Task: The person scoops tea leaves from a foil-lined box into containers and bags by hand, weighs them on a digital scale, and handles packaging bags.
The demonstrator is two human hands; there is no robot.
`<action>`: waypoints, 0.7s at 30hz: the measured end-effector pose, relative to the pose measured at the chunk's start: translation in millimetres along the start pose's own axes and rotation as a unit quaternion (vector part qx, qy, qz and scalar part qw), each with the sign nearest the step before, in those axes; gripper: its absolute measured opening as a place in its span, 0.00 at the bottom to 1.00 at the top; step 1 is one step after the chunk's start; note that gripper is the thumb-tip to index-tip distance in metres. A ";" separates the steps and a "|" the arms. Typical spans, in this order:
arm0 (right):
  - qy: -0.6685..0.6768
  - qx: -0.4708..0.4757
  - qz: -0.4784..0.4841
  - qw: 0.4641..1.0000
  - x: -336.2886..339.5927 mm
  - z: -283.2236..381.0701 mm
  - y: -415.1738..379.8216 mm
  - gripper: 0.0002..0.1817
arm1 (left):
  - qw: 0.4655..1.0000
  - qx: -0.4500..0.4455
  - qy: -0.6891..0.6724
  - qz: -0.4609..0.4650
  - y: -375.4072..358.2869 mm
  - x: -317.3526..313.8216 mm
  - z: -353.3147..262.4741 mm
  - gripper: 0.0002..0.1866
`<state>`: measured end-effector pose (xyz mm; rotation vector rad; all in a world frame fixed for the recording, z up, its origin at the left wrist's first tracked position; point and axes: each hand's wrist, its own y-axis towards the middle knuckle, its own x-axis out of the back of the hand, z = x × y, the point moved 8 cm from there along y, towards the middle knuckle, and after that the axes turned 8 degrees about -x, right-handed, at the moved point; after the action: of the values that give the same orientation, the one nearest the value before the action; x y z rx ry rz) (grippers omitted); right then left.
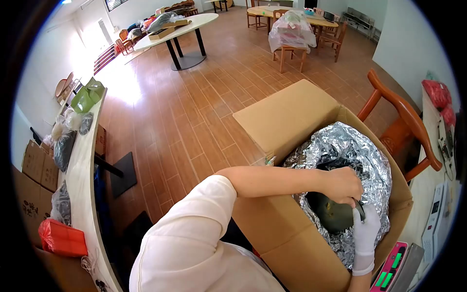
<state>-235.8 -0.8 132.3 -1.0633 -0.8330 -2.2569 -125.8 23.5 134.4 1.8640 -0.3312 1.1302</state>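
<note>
An open cardboard box (287,117) stands before me, lined with crumpled silver foil (372,163). Inside the foil lies a dark green, rounded object (331,214), partly hidden by my arm. My bare left hand (344,186) reaches across the box, its fingers pinched on the green object's edge at the right. My right hand (366,229), in a white glove, is against that same edge just below, fingers closed on it. The fingertips of both hands are close together.
A wooden chair (406,114) stands right of the box. At the far right, a counter (413,221) holds red bags and a white device. A long table (82,180) with bags runs along the left. Tables and chairs stand farther back.
</note>
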 end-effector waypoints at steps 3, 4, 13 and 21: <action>-0.002 0.016 0.004 1.000 0.5 6.6 0.7 0.06 | 1.000 -0.010 -0.008 -0.002 0.2 0.2 -1.8 0.13; -0.004 0.028 0.018 0.999 0.0 9.8 0.5 0.06 | 1.000 -0.019 -0.007 -0.008 -0.3 0.6 -3.5 0.13; 0.040 -0.035 0.025 0.998 -5.8 -12.2 6.2 0.06 | 1.000 0.014 -0.002 -0.024 -2.7 11.9 6.8 0.11; -0.016 0.061 -0.033 0.997 6.1 -0.2 6.8 0.07 | 0.999 0.041 -0.022 -0.001 0.1 6.8 10.8 0.10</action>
<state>-234.8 -6.7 139.3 -1.0326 -1.0193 -2.2171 -116.0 16.2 138.2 1.9636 -0.3125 1.1184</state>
